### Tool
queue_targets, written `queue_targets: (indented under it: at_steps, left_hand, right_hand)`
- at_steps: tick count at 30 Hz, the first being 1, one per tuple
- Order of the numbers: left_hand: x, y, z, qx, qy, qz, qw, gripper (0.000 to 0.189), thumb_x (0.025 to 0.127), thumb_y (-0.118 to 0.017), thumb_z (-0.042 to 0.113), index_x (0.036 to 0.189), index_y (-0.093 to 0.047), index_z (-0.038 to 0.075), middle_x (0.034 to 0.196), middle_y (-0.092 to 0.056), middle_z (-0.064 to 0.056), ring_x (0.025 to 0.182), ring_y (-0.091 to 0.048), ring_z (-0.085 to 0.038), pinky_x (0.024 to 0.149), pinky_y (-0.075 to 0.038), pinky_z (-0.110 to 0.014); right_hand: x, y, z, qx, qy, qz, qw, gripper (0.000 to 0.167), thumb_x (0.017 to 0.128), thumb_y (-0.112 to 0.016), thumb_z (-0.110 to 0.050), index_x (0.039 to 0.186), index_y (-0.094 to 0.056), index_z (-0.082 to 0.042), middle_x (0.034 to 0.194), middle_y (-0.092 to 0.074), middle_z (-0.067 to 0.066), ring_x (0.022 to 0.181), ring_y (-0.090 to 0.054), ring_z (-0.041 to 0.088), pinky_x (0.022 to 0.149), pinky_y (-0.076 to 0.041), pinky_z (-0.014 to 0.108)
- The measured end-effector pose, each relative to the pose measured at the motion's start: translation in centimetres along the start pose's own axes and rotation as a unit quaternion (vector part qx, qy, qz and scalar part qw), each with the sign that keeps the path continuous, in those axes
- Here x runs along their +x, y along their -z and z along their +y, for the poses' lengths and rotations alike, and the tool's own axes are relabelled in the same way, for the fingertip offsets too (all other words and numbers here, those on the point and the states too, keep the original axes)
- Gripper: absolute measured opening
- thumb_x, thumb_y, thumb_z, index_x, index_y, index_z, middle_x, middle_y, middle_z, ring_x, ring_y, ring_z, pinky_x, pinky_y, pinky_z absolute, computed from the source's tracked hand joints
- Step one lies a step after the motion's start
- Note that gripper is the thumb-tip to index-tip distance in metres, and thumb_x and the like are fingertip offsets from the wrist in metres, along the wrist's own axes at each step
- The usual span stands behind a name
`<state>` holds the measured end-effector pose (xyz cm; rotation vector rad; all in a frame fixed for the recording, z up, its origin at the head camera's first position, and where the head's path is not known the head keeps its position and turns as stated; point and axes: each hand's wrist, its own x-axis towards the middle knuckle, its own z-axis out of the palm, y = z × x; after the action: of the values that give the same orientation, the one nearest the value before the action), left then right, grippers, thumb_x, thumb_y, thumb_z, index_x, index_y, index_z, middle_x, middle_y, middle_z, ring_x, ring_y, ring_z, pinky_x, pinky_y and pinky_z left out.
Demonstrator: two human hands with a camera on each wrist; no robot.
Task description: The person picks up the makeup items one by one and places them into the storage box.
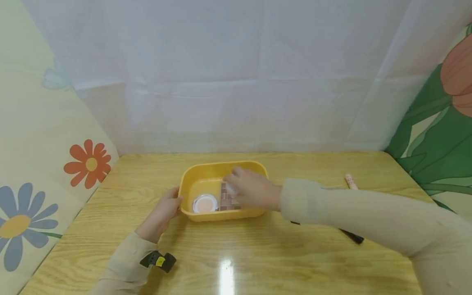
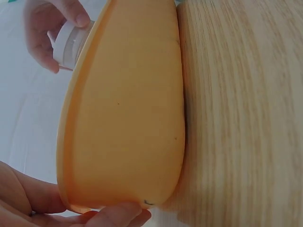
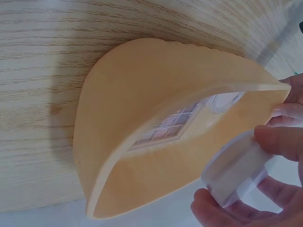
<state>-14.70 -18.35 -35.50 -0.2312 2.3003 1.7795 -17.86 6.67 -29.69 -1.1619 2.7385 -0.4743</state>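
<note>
Gripping a white round container (image 3: pixel 236 168) in the right hand (image 1: pixel 254 189), with thumb and fingers curled round its sides; blurred in the head view. Holding it over the right half of a yellow bin (image 1: pixel 225 215), above a brown-toned grid palette (image 1: pixel 225 201) at the bottom. Steadying the bin's left end with the left hand (image 1: pixel 164 209), pinching the wall at the rim between thumb and fingers. Inside, left of the palette and just beside it, can also see a round compact (image 1: pixel 205 204) with a pale pink centre. Standing upright on a wood-grain tabletop (image 1: pixel 199 262), as regards the bin. Farther right, well apart from it, can make out a pale pink tube (image 1: pixel 350 181) and a black-ended item (image 1: pixel 352 236), partly hidden by the right sleeve (image 1: pixel 343 209); can't tell what the latter is. Behind, white cloth (image 1: pixel 236 90); at left and right, flower-print panels (image 1: pixel 439 151).
</note>
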Motion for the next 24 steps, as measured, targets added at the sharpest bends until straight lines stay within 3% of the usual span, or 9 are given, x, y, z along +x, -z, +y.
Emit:
queue_targets:
  at_steps: [6, 13, 18, 24]
  left_hand:
    - [-0.1, 0.0, 0.0, 0.004, 0.004, 0.003, 1.0, 0.05, 0.101, -0.027, 0.0, 0.147, -0.016, -0.015, 0.15, -0.023, -0.034, 0.129, -0.038, -0.042, 0.101, -0.04, -0.05]
    - [-0.2, 0.1, 0.1, 0.003, 0.001, 0.0, 1.0, 0.05, 0.101, -0.026, 0.0, 0.147, -0.014, -0.015, 0.15, -0.022, -0.034, 0.13, -0.037, -0.043, 0.102, -0.04, -0.051]
    - [-0.2, 0.1, 0.0, 0.003, 0.003, 0.001, 1.0, 0.049, 0.102, -0.027, 0.0, 0.147, -0.015, -0.015, 0.15, -0.023, -0.034, 0.13, -0.037, -0.043, 0.102, -0.04, -0.051]
    - [-0.1, 0.0, -0.1, 0.005, 0.001, 0.003, 1.0, 0.049, 0.101, -0.028, 0.0, 0.147, -0.017, -0.015, 0.15, -0.024, -0.033, 0.129, -0.038, -0.042, 0.102, -0.04, -0.051]
  right_hand:
    - [1.1, -0.3, 0.1, -0.013, -0.004, -0.011, 0.9998, 0.045, 0.091, -0.069, -0.012, 0.134, -0.055, -0.009, 0.121, -0.055, 0.01, 0.103, -0.057, 0.023, 0.084, -0.052, 0.032]
    - [2.0, -0.2, -0.1, 0.0, -0.011, -0.03, 0.9995, 0.051, 0.089, -0.07, -0.008, 0.137, -0.053, -0.01, 0.129, -0.054, 0.007, 0.111, -0.055, 0.023, 0.08, -0.053, 0.025]
    - [3.0, -0.4, -0.1, -0.025, -0.004, -0.041, 0.9988, 0.05, 0.089, -0.071, -0.013, 0.136, -0.054, -0.01, 0.127, -0.056, 0.008, 0.111, -0.056, 0.023, 0.09, -0.051, 0.033]
    - [4.1, -0.5, 0.1, -0.044, -0.018, -0.06, 0.997, 0.052, 0.089, -0.073, -0.015, 0.137, -0.054, -0.011, 0.124, -0.057, 0.009, 0.109, -0.057, 0.024, 0.088, -0.051, 0.036]
